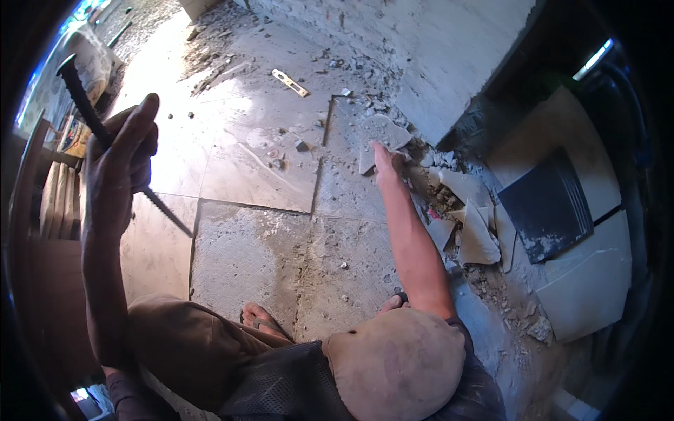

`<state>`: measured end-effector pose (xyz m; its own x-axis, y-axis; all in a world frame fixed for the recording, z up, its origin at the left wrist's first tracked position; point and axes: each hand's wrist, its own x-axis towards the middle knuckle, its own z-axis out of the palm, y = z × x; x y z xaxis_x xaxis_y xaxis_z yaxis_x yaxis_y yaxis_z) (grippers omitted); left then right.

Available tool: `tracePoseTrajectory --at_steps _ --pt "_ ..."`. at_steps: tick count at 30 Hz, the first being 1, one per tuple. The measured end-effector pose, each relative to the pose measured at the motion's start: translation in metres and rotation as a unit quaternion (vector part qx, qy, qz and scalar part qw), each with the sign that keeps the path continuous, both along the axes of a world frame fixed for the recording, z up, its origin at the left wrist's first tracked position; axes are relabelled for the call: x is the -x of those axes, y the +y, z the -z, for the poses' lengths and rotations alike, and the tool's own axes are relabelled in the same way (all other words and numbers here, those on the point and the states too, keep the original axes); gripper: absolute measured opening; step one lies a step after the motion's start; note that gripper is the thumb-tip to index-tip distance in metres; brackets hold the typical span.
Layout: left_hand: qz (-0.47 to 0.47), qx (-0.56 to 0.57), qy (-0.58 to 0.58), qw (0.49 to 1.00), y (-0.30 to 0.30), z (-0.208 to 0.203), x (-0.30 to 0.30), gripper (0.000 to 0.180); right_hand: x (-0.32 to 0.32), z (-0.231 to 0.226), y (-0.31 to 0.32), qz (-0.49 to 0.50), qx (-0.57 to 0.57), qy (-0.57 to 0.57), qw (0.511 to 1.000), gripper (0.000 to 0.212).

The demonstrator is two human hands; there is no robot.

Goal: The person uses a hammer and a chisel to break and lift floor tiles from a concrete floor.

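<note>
Raised at the left, my left hand is closed around a dark ribbed steel bar with a flared, flattened head. The bar slants down past my palm, and its thin lower end points toward the floor tiles. My right arm stretches forward, and my right hand is at a broken piece of floor tile, with its fingers along the edge. The thumb side is partly hidden. This grey, dusty piece lies beside rubble at the foot of the wall.
Large tiles cover the left floor, bordering rough bare screed. A short spirit level lies farther off. Right of my arm are tile shards, rubble, a dark flat panel and big loose tiles. A pale wall rises ahead.
</note>
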<state>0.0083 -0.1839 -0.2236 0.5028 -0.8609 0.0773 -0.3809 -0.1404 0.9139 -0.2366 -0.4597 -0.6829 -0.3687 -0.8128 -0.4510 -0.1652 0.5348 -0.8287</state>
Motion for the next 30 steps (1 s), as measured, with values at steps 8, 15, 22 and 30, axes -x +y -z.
tracePoseTrajectory --at_steps 8,15,22,30 --pt "-0.014 -0.025 -0.012 1.0 0.023 -0.009 -0.017 0.044 -0.064 -0.078 0.047 -0.011 -0.027 -0.217 0.976 0.084" --pt "0.003 -0.023 -0.009 1.0 0.025 -0.013 -0.013 0.046 -0.048 -0.074 0.01 0.055 -0.1 -0.243 0.963 0.044" --pt "-0.01 -0.033 -0.005 0.999 0.033 -0.018 -0.015 0.044 -0.052 -0.063 -0.007 -0.04 -0.104 -0.307 0.945 0.028" --pt "0.042 -0.076 0.001 0.996 0.016 0.023 -0.026 0.056 0.073 -0.116 0.067 0.003 0.06 -0.301 0.952 0.018"
